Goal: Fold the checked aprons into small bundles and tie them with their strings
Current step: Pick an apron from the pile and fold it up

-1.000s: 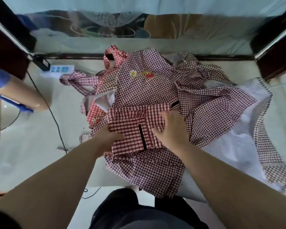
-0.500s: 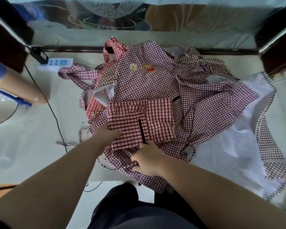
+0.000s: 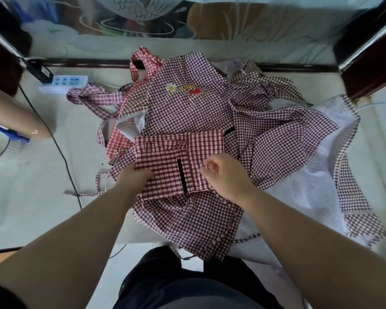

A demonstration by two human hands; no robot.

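Pale worktop [image 3: 42, 175] fills most of the frame. A heap of aprons [image 3: 194, 112] is piled at centre, spreading to the right edge: mostly maroon-and-white small check, crumpled and overlapping. The top one lies flat with a daisy [image 3: 171, 87] and a red motif stitched on the bib. A white lining [image 3: 299, 186] is turned up at right with a checked border. Red-check straps stick out upper left of the heap.

The bundle [image 3: 178, 152] sits on top of the heap, just below frame centre. It is red-and-white check, folded into a neat rectangle with layered edges, and has a short black strip [image 3: 182, 178] running upright near its lower edge.

Left hand [image 3: 133, 178] is on the bundle's lower left edge. Its fingers are hidden by cloth, so cannot tell if they curl round it. Right hand [image 3: 223, 172] is at the bundle's lower right corner, fingers curled, thumb and forefinger pinching a thin string [image 3: 204, 167].

A loose tie [image 3: 100, 182] loops on the worktop left of the bundle. A black cable [image 3: 60, 148] runs down the left side from a white power strip [image 3: 64, 82] at upper left.
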